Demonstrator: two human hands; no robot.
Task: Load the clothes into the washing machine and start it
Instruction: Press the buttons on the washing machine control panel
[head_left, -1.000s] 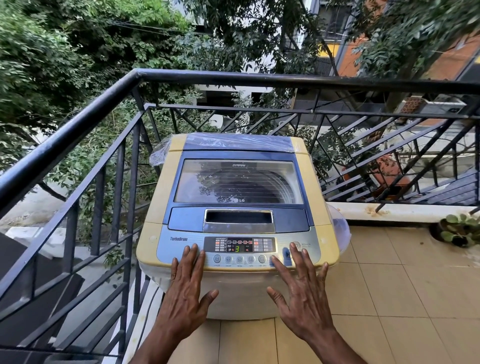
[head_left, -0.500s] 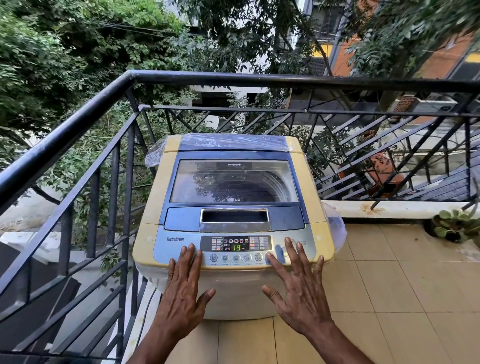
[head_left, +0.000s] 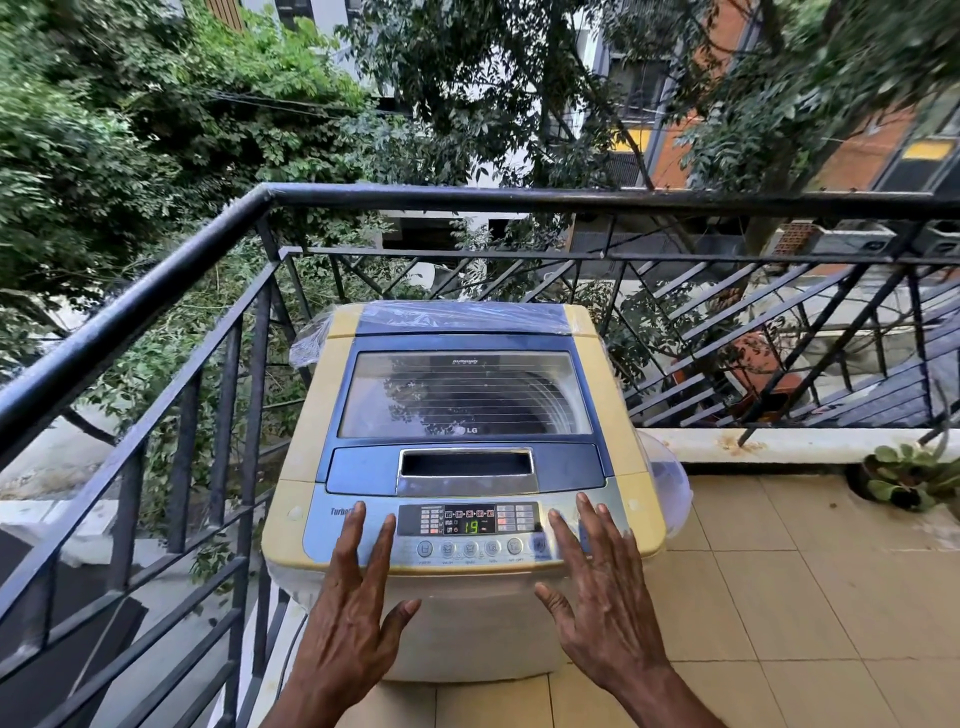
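The washing machine (head_left: 462, 457) was seen by the balcony railing (head_left: 156, 322), lid shut. Its display (head_left: 470, 526), changed from 3 a second earlier, read 19, suggesting a started cycle. Both hands (head_left: 358, 608) (head_left: 597, 597) were spread flat, grasping nothing.

Just one view here, a wide-angle head cam looking forward and down from standing height. It's close over the washer (head_left: 462, 441), which fills the lower middle, with both hands (head_left: 358, 613) coming in from the bottom edge. Railing (head_left: 571, 200) bends across the frame, trees up top, floor tiles (head_left: 779, 597) lower right.
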